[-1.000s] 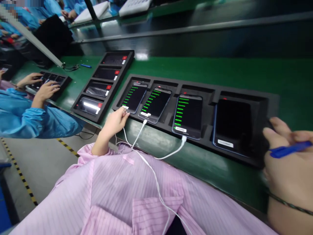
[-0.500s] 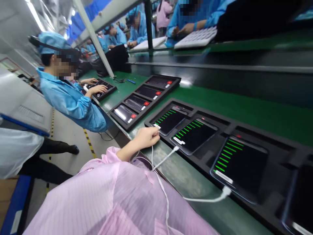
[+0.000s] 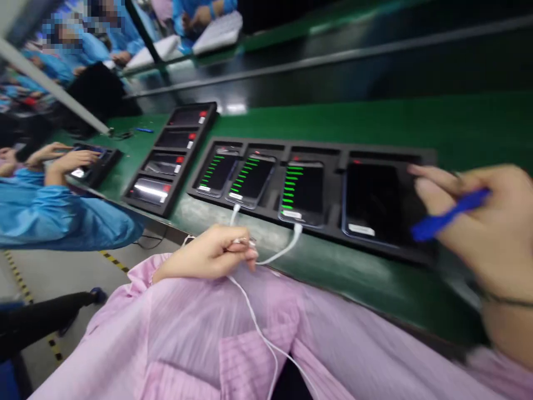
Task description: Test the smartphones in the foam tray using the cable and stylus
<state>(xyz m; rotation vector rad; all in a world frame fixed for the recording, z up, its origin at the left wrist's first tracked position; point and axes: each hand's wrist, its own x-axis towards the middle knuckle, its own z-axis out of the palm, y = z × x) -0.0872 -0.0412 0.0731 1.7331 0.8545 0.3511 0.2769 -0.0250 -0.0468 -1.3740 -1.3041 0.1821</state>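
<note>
My left hand (image 3: 212,253) is closed in front of the black foam tray (image 3: 266,145), with a white cable (image 3: 250,311) trailing from beneath its fingers. A small metallic glint shows at its fingertips. My right hand (image 3: 491,228), smeared by motion, is over the tray's right end, its fingers curled round a blue pen-like stick (image 3: 452,215). Nearest to it lies a phone with a dark screen (image 3: 372,203). Three phones to its left show green bars, among them the phone (image 3: 306,191) with a white plug (image 3: 297,229) at its lower edge. Another plug meets the second phone from left.
A second black tray (image 3: 169,203) with several phones stands to the left. Beyond it, a co-worker's hands (image 3: 75,161) are over another tray. A blue pen (image 3: 144,130) lies on the green bench (image 3: 316,119). Co-workers in blue sit across the bench.
The view has swung to the right. My right hand has come into view with the blue stick. My left hand has drawn back from the leftmost phone's lower edge towards my lap.
</note>
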